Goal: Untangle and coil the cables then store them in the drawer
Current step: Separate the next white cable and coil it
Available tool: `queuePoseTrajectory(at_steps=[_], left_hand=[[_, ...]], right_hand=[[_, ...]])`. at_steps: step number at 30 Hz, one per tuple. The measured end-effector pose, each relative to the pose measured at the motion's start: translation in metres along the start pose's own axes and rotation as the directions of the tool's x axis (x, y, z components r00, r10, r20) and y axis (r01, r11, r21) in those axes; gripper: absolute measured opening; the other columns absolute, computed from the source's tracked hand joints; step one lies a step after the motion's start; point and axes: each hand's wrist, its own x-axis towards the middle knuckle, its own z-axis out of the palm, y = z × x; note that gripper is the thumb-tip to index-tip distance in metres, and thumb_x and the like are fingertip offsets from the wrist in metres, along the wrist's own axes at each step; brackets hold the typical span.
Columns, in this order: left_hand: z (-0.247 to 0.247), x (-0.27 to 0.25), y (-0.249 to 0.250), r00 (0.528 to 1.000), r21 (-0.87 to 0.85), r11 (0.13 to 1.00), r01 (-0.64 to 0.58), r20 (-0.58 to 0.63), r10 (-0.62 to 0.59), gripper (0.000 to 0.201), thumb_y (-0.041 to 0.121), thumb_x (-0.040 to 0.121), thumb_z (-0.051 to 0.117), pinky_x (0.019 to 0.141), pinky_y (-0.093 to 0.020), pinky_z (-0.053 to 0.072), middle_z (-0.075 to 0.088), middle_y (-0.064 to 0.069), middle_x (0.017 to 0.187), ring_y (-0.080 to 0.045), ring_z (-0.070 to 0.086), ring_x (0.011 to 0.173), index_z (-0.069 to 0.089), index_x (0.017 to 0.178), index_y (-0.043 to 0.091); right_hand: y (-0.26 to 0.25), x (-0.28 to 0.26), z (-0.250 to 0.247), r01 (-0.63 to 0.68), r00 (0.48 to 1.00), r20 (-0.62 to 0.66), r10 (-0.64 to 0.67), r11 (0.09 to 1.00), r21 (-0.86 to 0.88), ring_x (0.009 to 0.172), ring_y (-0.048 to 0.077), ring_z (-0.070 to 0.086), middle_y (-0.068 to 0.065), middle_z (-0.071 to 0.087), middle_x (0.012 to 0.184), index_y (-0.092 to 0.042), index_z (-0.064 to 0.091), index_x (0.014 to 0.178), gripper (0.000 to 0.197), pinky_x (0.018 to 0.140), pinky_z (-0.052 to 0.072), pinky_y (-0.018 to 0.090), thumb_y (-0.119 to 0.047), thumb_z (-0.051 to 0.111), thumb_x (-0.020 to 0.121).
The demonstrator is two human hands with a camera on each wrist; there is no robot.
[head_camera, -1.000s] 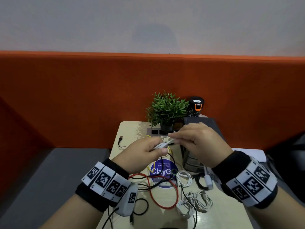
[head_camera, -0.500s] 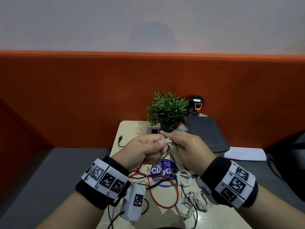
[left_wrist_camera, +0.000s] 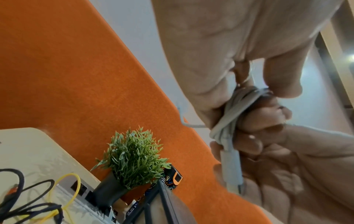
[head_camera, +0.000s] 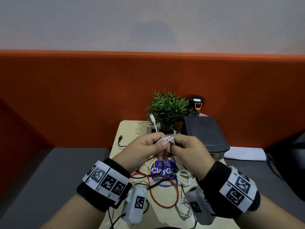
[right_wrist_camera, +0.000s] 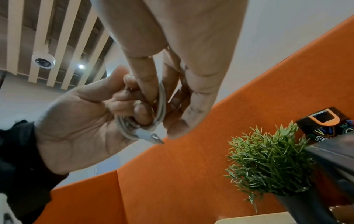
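1. White cable (head_camera: 166, 140): coiled, held above the table (head_camera: 132, 129) between both hands; one plug end sticks up toward the far side.
2. Left hand (head_camera: 145, 149): fingers curled round the coil, thumb pressed on top.
3. Right hand (head_camera: 188, 149): fingers pinch the coil's right side.
4. Near side of the table: red cable (head_camera: 165, 194), black cables (head_camera: 145, 177) and white coils (head_camera: 184, 177).
5. Far side: plant (head_camera: 167, 108); drawer unit (head_camera: 204, 133) to its right.

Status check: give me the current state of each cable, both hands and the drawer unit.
White cable: coiled, held between both hands.
Left hand: grips the coil.
Right hand: pinches the coil.
Red cable: loose on the table.
Black cable: loose.
Dark grey drawer unit: drawers hidden.
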Motion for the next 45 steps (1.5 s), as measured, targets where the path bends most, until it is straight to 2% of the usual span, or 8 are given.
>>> queuePoseTrajectory(at_steps=[4,9,18,23,27,35,40,45], left_hand=[[-0.004,0.000,0.001,0.992,0.303,0.953,-0.001,-0.123,0.041,0.011,0.031,0.087,0.062,0.080,-0.037,0.056,0.055,-0.015,0.097,-0.022,0.061,0.086,0.071,0.089,0.026],[-0.011,-0.004,0.006,0.980,0.338,0.941,0.018,-0.193,0.050,0.024,0.019,0.078,0.075,0.070,-0.032,0.049,0.060,0.003,0.077,-0.012,0.056,0.071,0.064,0.099,0.021],[-0.013,-0.004,0.005,0.968,0.515,0.857,0.028,-0.229,0.106,0.011,0.008,0.082,0.070,0.068,-0.026,0.054,0.071,0.001,0.078,-0.011,0.067,0.071,0.071,0.087,0.017],[-0.010,-0.002,0.005,0.938,0.537,0.843,0.027,-0.306,0.165,0.021,0.009,0.079,0.074,0.066,-0.016,0.050,0.069,0.016,0.073,0.000,0.064,0.071,0.073,0.083,0.029],[-0.011,-0.001,0.004,0.933,0.584,0.812,0.030,-0.307,0.186,0.021,0.011,0.079,0.073,0.067,-0.015,0.048,0.066,0.026,0.072,0.003,0.062,0.074,0.074,0.087,0.030],[-0.006,0.001,-0.001,0.910,0.709,0.704,-0.044,-0.263,0.322,0.021,0.022,0.079,0.069,0.067,-0.014,0.042,0.063,0.014,0.076,0.002,0.055,0.078,0.075,0.098,0.023],[0.005,0.000,-0.004,0.889,0.763,0.645,-0.040,-0.267,0.372,0.026,0.032,0.081,0.059,0.072,-0.023,0.045,0.063,0.007,0.085,-0.007,0.056,0.082,0.072,0.102,0.024],[0.005,0.002,-0.005,0.865,0.687,0.727,-0.015,-0.356,0.355,0.018,0.020,0.083,0.071,0.076,-0.008,0.038,0.063,0.016,0.088,0.001,0.055,0.088,0.074,0.100,0.025]], right_hand=[[-0.006,-0.002,0.002,-0.011,0.996,-0.091,0.013,1.000,0.019,0.074,0.019,0.065,-0.001,0.072,0.078,-0.036,0.074,0.082,0.026,0.073,0.055,0.037,-0.014,0.061,0.087],[-0.003,-0.003,0.001,-0.052,0.994,-0.094,0.058,0.997,0.059,0.066,0.001,0.059,-0.005,0.071,0.074,-0.025,0.076,0.086,0.020,0.062,0.047,0.020,-0.016,0.059,0.092],[0.006,-0.001,0.010,-0.184,0.979,-0.035,0.202,0.942,0.279,0.081,0.016,0.065,0.005,0.073,0.087,-0.020,0.076,0.090,0.017,0.071,0.054,0.030,-0.014,0.060,0.091],[0.008,0.000,0.009,-0.173,0.980,-0.030,0.198,0.911,0.375,0.091,0.028,0.068,0.010,0.074,0.092,-0.017,0.075,0.092,0.016,0.084,0.056,0.038,-0.011,0.061,0.090],[0.008,0.001,0.008,-0.159,0.981,-0.022,0.193,0.864,0.478,0.077,0.022,0.068,0.013,0.073,0.083,-0.011,0.068,0.099,0.017,0.074,0.055,0.030,-0.002,0.062,0.087],[0.002,0.003,0.005,-0.216,0.974,0.106,0.200,0.686,0.695,0.051,0.013,0.049,0.005,0.058,0.063,-0.004,0.058,0.101,0.035,0.055,0.043,0.022,-0.002,0.070,0.069],[0.001,0.007,0.003,-0.231,0.970,0.114,0.216,0.661,0.714,0.046,0.007,0.046,0.002,0.055,0.061,-0.002,0.055,0.100,0.028,0.053,0.038,0.021,0.017,0.056,0.080],[0.001,0.005,0.002,-0.167,0.976,0.024,0.214,0.682,0.712,0.055,0.012,0.052,0.005,0.061,0.071,-0.003,0.058,0.100,0.023,0.055,0.045,0.022,0.012,0.055,0.083]])
